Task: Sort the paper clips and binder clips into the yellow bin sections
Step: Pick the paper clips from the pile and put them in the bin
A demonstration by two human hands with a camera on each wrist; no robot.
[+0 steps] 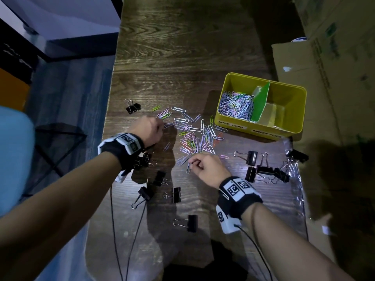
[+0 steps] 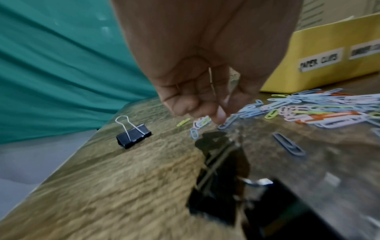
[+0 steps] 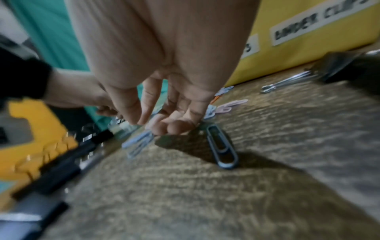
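Two hands work low over a dark wooden table (image 1: 182, 57) strewn with clips. Loose paper clips (image 1: 194, 136) in white, pink, blue, green and orange lie in a scatter between the hands and the yellow bin (image 1: 292, 110), which sits at the far right of the table. Its left section already holds a heap of sorted paper clips (image 1: 237, 106), a green divider (image 1: 261, 102) stands tilted beside that heap, and the right section looks bare of clips (its floor is partly hidden by a clear sheet). White labels on the near wall read "PAPER CLIPS" and "BINDER CLIPS".

The left hand (image 1: 148, 130) is at the left edge of the scatter with its fingers curled in; the left wrist view shows thin clip wire caught inside that curl, so it grips at least one paper clip, and its fingertips (image 2: 218, 115) reach down to the clips lying below. The right hand (image 1: 207, 167) hovers at the near edge of the scatter with fingers bent, thumb and forefinger close together over pale blue clips; motion blur keeps me from telling whether it actually has hold of any. One grey paper clip (image 3: 222, 149) lies flat just beside its fingertips.

Black binder clips (image 1: 261, 169) lie around the hands: a cluster near the right, several near the front, and one lone binder clip (image 1: 133, 107) at the far left.
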